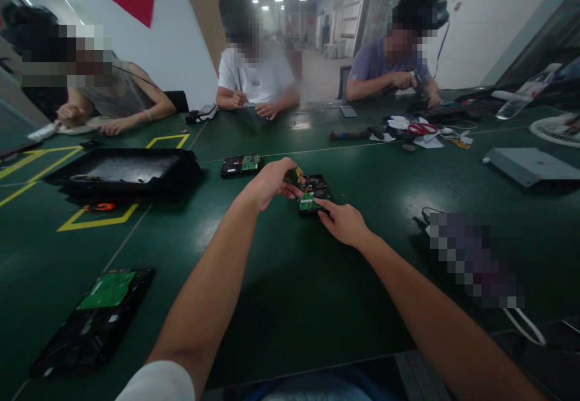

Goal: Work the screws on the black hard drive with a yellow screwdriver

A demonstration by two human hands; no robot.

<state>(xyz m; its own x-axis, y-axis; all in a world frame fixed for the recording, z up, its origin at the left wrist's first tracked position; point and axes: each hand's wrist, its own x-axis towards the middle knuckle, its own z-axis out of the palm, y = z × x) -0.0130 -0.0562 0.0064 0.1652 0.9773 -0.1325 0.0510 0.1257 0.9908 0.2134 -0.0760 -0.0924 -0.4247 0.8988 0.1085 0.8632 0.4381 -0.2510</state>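
Observation:
A hard drive [322, 191] lies on the green table in front of me, its green circuit board [308, 202] at the near end. Over its left side, my left hand [274, 183] is closed round what looks like a black-and-yellow screwdriver [297, 175]; the tip is hidden. The thumb and index finger of my right hand [345, 223] grip the near right edge of the drive. A second hard drive [241, 165] lies just beyond my left hand. Farther to the left and nearer me is another hard drive [97, 316], also with a green board showing.
Black trays [122, 171] stand at left, near yellow tape marks [97, 223] and an orange-handled tool [100, 206]. At right are a grey metal case [534, 165], a blurred pouch [473, 259], cables [421, 128] and a bottle [528, 94]. Three people sit across the table.

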